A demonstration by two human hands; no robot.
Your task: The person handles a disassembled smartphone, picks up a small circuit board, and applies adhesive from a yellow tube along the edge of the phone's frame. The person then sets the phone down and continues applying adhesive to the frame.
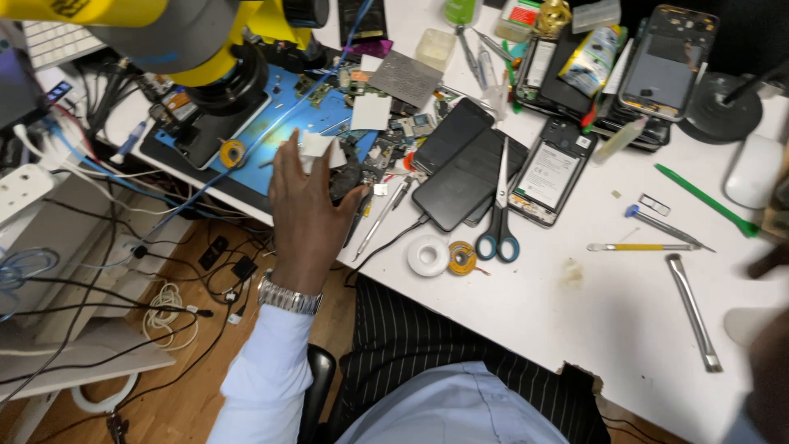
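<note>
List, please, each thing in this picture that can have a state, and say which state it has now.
left hand: fingers spread, resting on a dark part at the mat edge, beside a white square
scissors: closed, flat on the phones
dark phone: screen off, cable plugged in
open phone: back cover off, battery showing
white tape roll: lying flat
right hand: only a blurred edge shows, state unclear

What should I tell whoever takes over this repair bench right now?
Left hand: over the blue mat, fingertips at a small white piece; whether it grips it is unclear.
Right hand: a blur at the frame's right edge, apparently empty.
Scissors lie across the dark phones; tweezers lie on the white table.
Done: one phone lies opened.
Left: nothing looks reassembled.
</note>
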